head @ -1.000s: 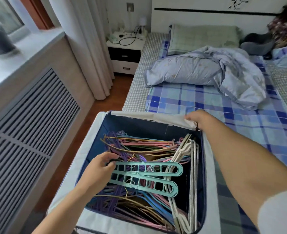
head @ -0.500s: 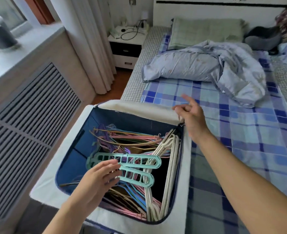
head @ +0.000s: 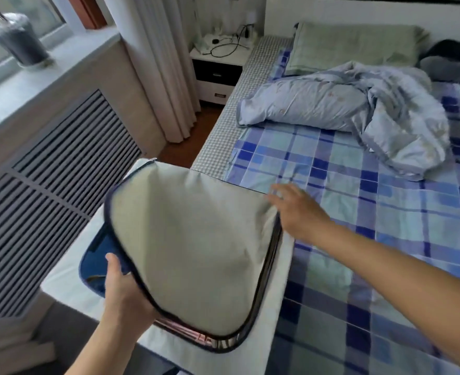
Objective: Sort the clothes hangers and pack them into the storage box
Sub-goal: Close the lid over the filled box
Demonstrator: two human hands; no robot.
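The fabric storage box (head: 69, 282) stands beside the bed, its white rim and blue lining showing at the left. Its beige lid flap (head: 196, 250) with a dark zipper edge now lies over most of the opening. Only a sliver of the hangers (head: 193, 334) shows at the flap's near edge, pink and white. My left hand (head: 123, 293) grips the flap's left edge, thumb on top. My right hand (head: 296, 209) hovers at the flap's far right corner, fingers spread and blurred, holding nothing.
The bed (head: 372, 212) with a blue checked sheet fills the right side, with a crumpled quilt (head: 358, 109) and a green pillow (head: 356, 47) further back. A slatted radiator cover (head: 47, 190) runs along the left. A nightstand (head: 218, 71) and curtain (head: 158, 71) stand behind.
The lid flap has swung down over the open box and hides the hangers. My left hand left the teal hanger and took the flap's edge. My right hand let the flap go.
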